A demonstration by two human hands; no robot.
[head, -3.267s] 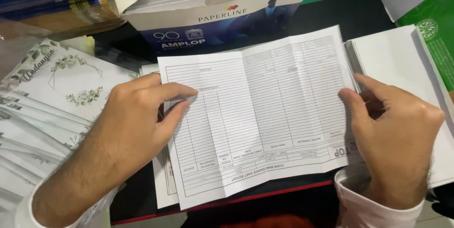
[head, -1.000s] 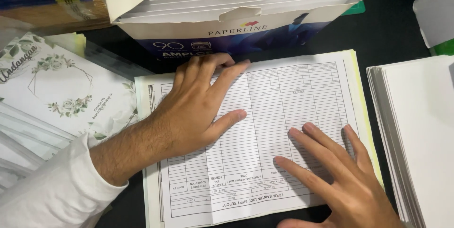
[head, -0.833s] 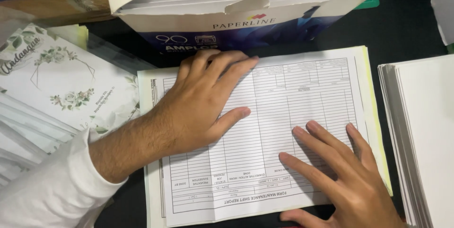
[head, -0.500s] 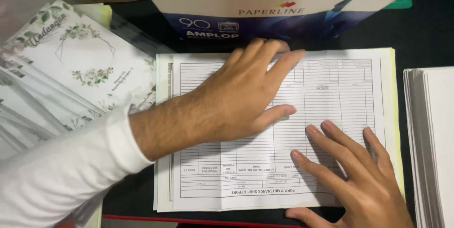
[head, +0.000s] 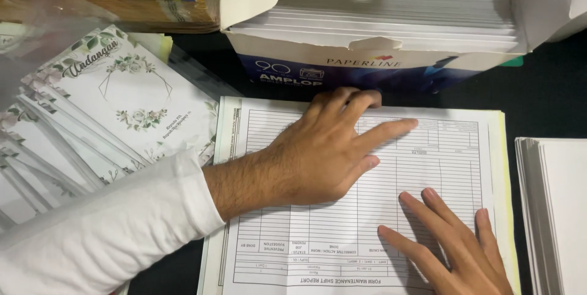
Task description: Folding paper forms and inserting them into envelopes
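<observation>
Both hands stay flat, fingers spread, on the printed form (head: 367,209); left hand (head: 324,148) has slid farther right, right hand (head: 452,252) unmoved.

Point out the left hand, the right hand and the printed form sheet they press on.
left hand (head: 318,154), head view, on the back of the hand.
right hand (head: 455,249), head view, on the knuckles behind the spread fingers.
printed form sheet (head: 440,154), head view, on its bare ruled part.
</observation>
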